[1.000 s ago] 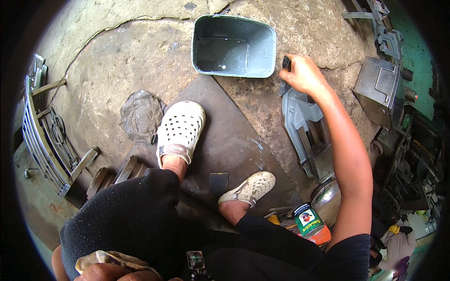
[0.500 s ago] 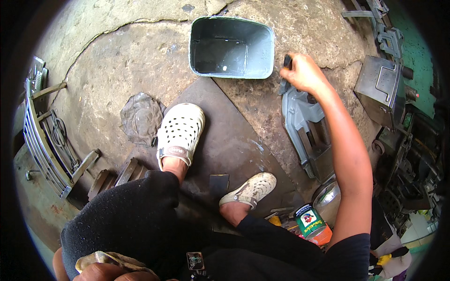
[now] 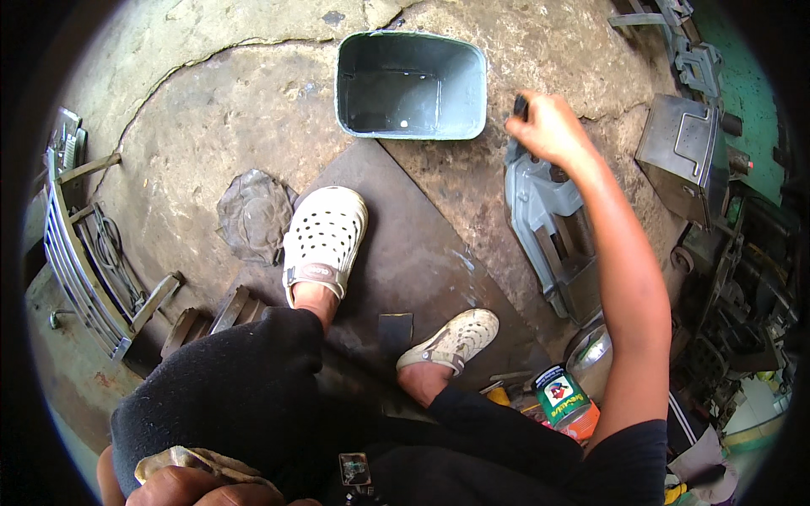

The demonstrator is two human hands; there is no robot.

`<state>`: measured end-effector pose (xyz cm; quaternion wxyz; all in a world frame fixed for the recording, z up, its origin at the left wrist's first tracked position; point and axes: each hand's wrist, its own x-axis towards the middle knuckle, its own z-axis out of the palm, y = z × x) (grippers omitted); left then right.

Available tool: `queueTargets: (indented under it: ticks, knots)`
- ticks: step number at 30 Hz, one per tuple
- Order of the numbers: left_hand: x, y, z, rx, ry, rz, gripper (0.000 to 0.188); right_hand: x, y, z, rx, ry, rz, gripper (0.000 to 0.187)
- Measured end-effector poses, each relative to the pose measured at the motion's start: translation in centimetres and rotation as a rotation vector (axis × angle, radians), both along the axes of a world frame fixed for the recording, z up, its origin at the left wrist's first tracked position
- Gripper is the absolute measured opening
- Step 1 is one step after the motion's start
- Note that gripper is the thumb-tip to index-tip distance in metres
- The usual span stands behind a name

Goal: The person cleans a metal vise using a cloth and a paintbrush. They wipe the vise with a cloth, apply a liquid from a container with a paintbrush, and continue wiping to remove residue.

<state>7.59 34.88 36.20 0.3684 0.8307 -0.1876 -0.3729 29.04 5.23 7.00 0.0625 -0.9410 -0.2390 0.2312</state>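
Observation:
My right hand [image 3: 547,131] is closed, pinching a small black piece [image 3: 521,107] whose kind I cannot make out. It is at the far end of a grey-painted, bracket-like vehicle part [image 3: 536,215], which lies on the floor under my forearm. The fingers cover that end of the part. At the bottom left, my left hand [image 3: 181,487] is curled round a beige, stained cloth [image 3: 198,460]. Left of the grey part stands an open blue-grey tub [image 3: 413,135] with a dark inside.
Dark sheeting [image 3: 422,244] lies under my clogs [image 3: 325,236]. A crumpled grey cloth [image 3: 253,215] is by my left foot, a black rectangle [image 3: 395,331] between my feet. A metal rack [image 3: 80,253] stands left; a green can [image 3: 564,396] and a metal box [image 3: 679,160] are right.
The whole view has shifted slightly. My right hand stays at the far end of the grey part with the black piece, its fingers a little repositioned. The left hand still grips the cloth.

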Motion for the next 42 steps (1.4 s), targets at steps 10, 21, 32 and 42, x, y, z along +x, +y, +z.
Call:
queueTargets:
  ticks: [10,21,32,42]
  knots:
    - [-0.2,-0.2,0.1,0.002,0.000,0.014,0.028,-3.2,0.6,1.3,-0.023,0.118,0.238,0.025]
    - [-0.1,-0.2,0.1,0.001,0.002,0.002,0.028,-14.5,-3.5,1.6,-0.057,0.092,0.454,0.026]
    - [-0.1,-0.6,0.0,0.000,0.020,0.014,0.028,-10.0,-1.7,0.7,-0.092,0.097,0.372,0.031]
    - [-0.1,-0.6,-0.1,0.018,0.015,0.027,0.026,-4.5,-1.4,1.3,0.082,-0.206,0.203,0.019]
